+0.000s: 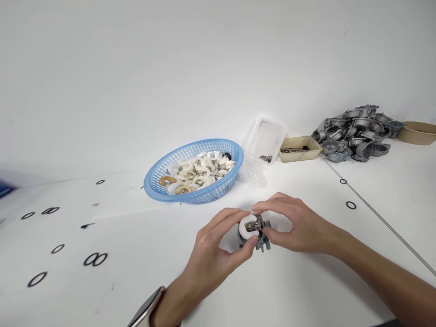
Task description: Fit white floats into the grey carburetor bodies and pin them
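Note:
A grey metal carburetor body rests on the white table in front of me. On top of it sits a white U-shaped float, with brass jets showing in its opening. My left hand grips the float's left side, index finger at the far edge and thumb at the near edge. From the right, my right hand pinches the metal hinge end of the float and the body between thumb and fingers. Whatever lies directly under my right fingertips is hidden.
Beyond my hands stands a blue basket full of floats. Further right are a white tray, a cream box of small parts, piled metal bowls and a tan tub. Black rubber rings lie scattered at left.

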### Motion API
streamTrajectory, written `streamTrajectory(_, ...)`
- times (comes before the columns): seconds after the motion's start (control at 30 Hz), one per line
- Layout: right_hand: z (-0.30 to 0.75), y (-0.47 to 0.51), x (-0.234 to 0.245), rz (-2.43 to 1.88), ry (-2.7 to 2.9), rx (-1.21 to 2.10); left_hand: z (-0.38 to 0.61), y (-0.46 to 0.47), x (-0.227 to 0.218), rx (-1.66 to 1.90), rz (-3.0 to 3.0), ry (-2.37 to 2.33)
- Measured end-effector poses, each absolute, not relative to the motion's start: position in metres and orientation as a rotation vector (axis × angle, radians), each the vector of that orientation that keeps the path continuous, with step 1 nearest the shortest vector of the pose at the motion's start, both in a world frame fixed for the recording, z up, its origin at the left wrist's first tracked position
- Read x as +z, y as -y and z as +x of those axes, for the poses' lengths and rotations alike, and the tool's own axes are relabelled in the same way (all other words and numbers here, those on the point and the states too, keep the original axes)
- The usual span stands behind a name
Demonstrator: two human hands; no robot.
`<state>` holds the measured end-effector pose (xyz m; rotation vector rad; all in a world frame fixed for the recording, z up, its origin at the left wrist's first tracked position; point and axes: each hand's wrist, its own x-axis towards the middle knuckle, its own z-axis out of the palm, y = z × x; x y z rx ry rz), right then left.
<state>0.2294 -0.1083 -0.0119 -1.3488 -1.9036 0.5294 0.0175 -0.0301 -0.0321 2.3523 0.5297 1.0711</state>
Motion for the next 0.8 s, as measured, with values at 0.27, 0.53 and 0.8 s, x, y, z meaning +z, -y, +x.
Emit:
streamTrajectory(0.27, 0.2306, 0.1066, -0.0153, -1.313, 1.888, 0.524, 0.0169, 0.03, -0.0305, 1.056, 2.364, -0.53)
streamTrajectory(0.53, 0.228, 0.1069, -0.0159, -1.332, 1.904, 0.456, 0.017, 0.0296, -0.0319, 1.083, 2.339, -0.515)
streamTrajectory(0.8, 0.2262, 0.1084, -0.0168, -1.359, 1.898, 0.465, 0.0166, 0.0294, -0.0326, 1.096, 2.355, -0.514)
